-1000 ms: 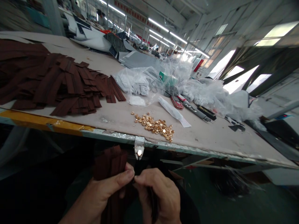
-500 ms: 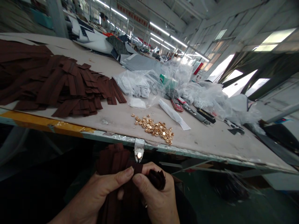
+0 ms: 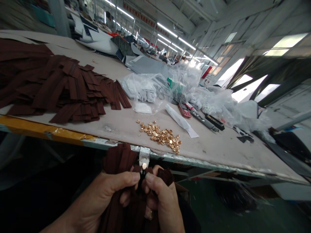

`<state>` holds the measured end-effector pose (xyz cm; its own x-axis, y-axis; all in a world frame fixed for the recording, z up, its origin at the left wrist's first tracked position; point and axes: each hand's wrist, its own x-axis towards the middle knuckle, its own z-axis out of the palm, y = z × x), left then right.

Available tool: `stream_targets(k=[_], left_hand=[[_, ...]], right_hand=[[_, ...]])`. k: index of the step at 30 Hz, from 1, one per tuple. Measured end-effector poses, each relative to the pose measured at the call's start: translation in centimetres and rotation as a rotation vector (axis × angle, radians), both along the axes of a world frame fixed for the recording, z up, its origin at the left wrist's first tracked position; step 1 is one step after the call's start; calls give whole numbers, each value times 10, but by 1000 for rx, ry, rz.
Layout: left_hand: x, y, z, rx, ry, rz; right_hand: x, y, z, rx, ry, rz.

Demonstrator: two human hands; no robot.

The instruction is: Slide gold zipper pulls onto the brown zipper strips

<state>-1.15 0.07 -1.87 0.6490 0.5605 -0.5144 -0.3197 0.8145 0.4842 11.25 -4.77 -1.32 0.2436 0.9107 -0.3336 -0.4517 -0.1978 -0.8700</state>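
Note:
Below the table's front edge, my left hand point(image 3: 116, 186) pinches one side of a brown zipper tape point(image 3: 137, 169), thumb on top. My right hand point(image 3: 161, 194) pinches the other side close by, with a curled bunch of brown tape point(image 3: 166, 176) between its fingers. A gold zipper slider point(image 3: 144, 166) sits at the tip of a whitish holder point(image 3: 144, 153) fixed to the edge, and the tape's two sides lie around it. Whether the tape is inside the slider I cannot tell. More brown zipper tapes point(image 3: 119, 158) hang behind my left hand.
A heap of brown zipper tapes point(image 3: 55, 84) covers the table's left. Loose gold sliders point(image 3: 162, 136) lie near the front edge. Behind them are a white paper strip point(image 3: 181, 120), a grey cutter point(image 3: 204, 119), a red box point(image 3: 184, 111) and clear plastic bags point(image 3: 148, 87).
Both hands have brought the tape end up to the slider on the holder. The thumbs have moved slightly apart, and the tape's sides are now spread around the slider.

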Motion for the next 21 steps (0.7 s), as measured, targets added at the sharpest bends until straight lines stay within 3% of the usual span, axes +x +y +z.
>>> stream_targets(k=[8,21], left_hand=[[3,5,8,3,-3,-14],[7,4,13,-42,104,53]], right_hand=[[2,2,-6,13,11,20],[-3,6,3,32,50,11]])
